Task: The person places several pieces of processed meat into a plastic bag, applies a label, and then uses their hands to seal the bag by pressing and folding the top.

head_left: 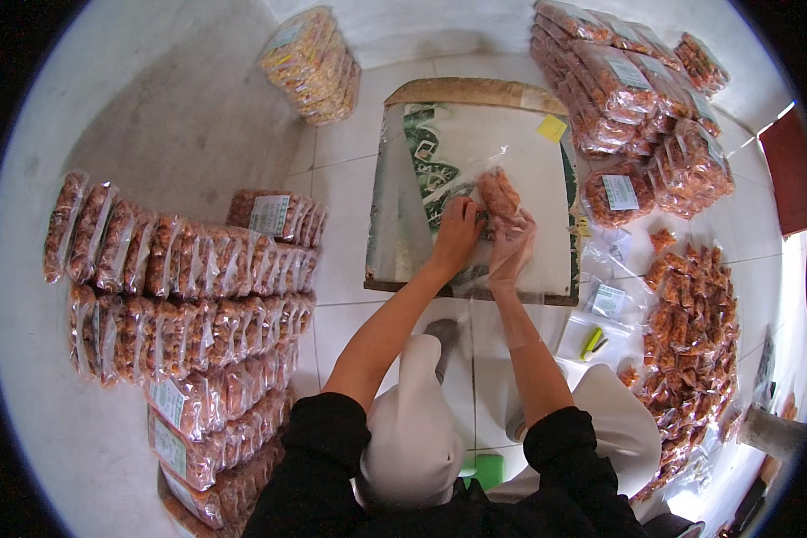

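Note:
A low white-topped table (pixel 520 130) with green printed patterns stands in front of me. Over it, a small clear packet of reddish-brown snacks (pixel 499 192) lies between my hands, pointing away from me. My left hand (pixel 458 229) is closed, its fingers curled at the packet's left side on the plastic there; the fingertips are partly hidden. My right hand (pixel 513 244) closes round the packet's near end. Clear plastic, apparently a larger bag, covers this hand and trails over the wrist.
Filled snack bags (pixel 188 255) are stacked at left, with more bags (pixel 614 85) at far right. Yellowish packs (pixel 309 63) stand at the back wall. Loose small packets (pixel 690 332) lie heaped at right, beside flat clear bags (pixel 608 300) and a yellow-green cutter (pixel 592 342).

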Demonstrator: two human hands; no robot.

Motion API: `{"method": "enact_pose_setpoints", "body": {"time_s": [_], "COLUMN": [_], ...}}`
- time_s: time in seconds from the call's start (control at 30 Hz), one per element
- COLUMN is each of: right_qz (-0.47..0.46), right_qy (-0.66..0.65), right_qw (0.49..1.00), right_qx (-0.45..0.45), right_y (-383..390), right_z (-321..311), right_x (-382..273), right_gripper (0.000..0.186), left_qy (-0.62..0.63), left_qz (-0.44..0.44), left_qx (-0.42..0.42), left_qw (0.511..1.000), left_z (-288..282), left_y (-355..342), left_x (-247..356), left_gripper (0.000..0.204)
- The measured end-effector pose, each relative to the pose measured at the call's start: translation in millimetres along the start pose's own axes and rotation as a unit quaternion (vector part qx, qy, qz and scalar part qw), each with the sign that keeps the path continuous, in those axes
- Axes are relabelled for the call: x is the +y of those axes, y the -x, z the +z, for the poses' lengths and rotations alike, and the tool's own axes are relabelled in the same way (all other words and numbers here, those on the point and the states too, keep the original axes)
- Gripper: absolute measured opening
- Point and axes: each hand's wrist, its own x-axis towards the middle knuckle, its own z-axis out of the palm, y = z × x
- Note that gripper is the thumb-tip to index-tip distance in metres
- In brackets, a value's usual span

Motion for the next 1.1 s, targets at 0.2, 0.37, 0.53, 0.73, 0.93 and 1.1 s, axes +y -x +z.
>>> {"method": "enact_pose_setpoints", "body": {"time_s": [0.2,0.37,0.53,0.73,0.93,1.1], "right_qz": [0.069,-0.087,0.078,-0.251,-0.06,-0.089], "right_qy": [0.11,0.03,-0.338,0.154,0.224,0.319], "right_qw": [0.991,0.991,0.909,0.752,0.734,0.832], "right_qx": [0.028,-0.099,-0.23,-0.59,-0.639,-0.445], "right_y": [-5.3,0.6,14.5,7.0,-17.1,-35.4], "right_z": [3.8,5.8,-10.3,-117.9,-268.3,-368.4], "right_x": [-10.9,27.6,13.5,2.7,-32.8,-56.8], "right_gripper": [0.029,0.034,0.055,0.048,0.039,0.032], "left_qy": [-0.067,-0.08,-0.19,-0.268,-0.127,-0.086], "left_qz": [0.076,0.058,0.068,0.056,-0.117,0.111], "left_qx": [0.012,0.006,-0.022,-0.113,-0.212,-0.074], "left_qw": [0.995,0.995,0.979,0.955,0.962,0.987], "left_z": [2.0,5.3,11.4,31.7,7.5,21.9], "left_y": [2.8,3.1,8.1,1.3,-28.0,-38.7], "left_x": [-5.9,-1.0,1.0,-39.5,1.7,86.9], "left_gripper": [0.032,0.043,0.044,0.055,0.065,0.069]}}
